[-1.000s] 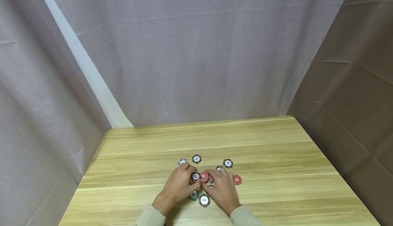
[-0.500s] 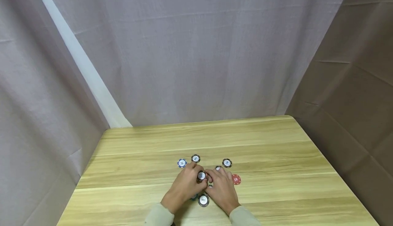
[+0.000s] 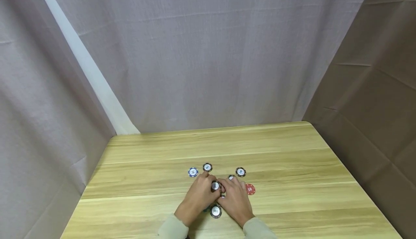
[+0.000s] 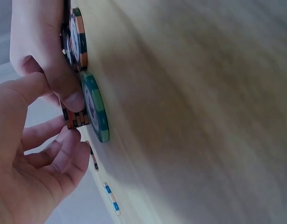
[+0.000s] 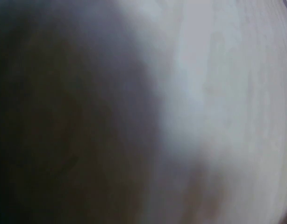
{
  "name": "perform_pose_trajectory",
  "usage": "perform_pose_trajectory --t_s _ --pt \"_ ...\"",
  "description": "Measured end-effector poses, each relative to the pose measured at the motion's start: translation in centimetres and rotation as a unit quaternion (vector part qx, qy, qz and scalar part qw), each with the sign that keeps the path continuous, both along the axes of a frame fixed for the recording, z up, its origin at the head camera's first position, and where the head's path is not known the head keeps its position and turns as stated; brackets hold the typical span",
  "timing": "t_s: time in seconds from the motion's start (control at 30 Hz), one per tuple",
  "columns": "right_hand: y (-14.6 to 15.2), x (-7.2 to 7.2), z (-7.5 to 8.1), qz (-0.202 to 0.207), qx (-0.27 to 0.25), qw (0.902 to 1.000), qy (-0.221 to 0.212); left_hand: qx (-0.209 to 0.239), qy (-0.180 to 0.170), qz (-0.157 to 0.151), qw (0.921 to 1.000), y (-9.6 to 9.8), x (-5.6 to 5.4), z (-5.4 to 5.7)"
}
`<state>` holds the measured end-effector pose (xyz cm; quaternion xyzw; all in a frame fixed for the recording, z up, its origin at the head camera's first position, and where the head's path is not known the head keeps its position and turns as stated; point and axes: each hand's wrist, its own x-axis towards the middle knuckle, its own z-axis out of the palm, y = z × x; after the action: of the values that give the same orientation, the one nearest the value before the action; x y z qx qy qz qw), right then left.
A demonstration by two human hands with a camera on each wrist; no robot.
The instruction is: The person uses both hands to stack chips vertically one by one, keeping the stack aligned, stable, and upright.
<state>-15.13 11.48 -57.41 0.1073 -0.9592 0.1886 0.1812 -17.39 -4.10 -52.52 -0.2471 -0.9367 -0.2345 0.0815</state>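
Note:
Thumb and fingers of my left hand [image 3: 199,192] pinch a short stack of black-and-orange poker chips [image 3: 215,186], whose striped edges show in the left wrist view. Against its right side, my right hand [image 3: 238,198] curls thumb and index finger round the same stack. A green poker chip [image 4: 96,107] lies flat beside the stack, mostly covered by my left hand in the head view. Just nearer to me is a dark chip [image 3: 216,211] marked 100. Another chip [image 3: 231,177] peeks out beyond my right fingers. The right wrist view is blurred and dark.
On the wooden table [image 3: 146,166], a blue chip [image 3: 193,172] and a black chip [image 3: 207,167] lie beyond my left hand. A second black chip [image 3: 241,172] and a red chip [image 3: 250,189] lie right of my right hand. Grey curtains [image 3: 208,69] hang behind the table.
My left hand has moved right with the black-and-orange chips to where a red chip showed between the hands; that red chip is now hidden. The right hand has stayed put.

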Motion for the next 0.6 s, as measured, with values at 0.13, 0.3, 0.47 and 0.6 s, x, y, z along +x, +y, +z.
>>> perform_pose_trajectory --t_s 0.13,0.3,0.47,0.6 --pt "0.0 0.0 -0.1 0.000 -0.003 1.0000 -0.003 0.012 -0.008 0.010 0.9998 0.1 0.1 0.0" --pt "0.0 -0.1 -0.2 0.000 0.004 1.0000 -0.001 0.020 -0.007 0.022 0.9995 0.0 0.1 -0.2" --pt "0.0 -0.3 -0.3 0.004 0.006 0.9999 0.007 0.020 -0.011 0.026 0.9994 -0.5 0.3 -0.1" --pt "0.1 -0.3 -0.3 0.001 -0.002 1.0000 -0.004 0.000 -0.012 0.013 0.9998 -1.1 0.5 0.3"
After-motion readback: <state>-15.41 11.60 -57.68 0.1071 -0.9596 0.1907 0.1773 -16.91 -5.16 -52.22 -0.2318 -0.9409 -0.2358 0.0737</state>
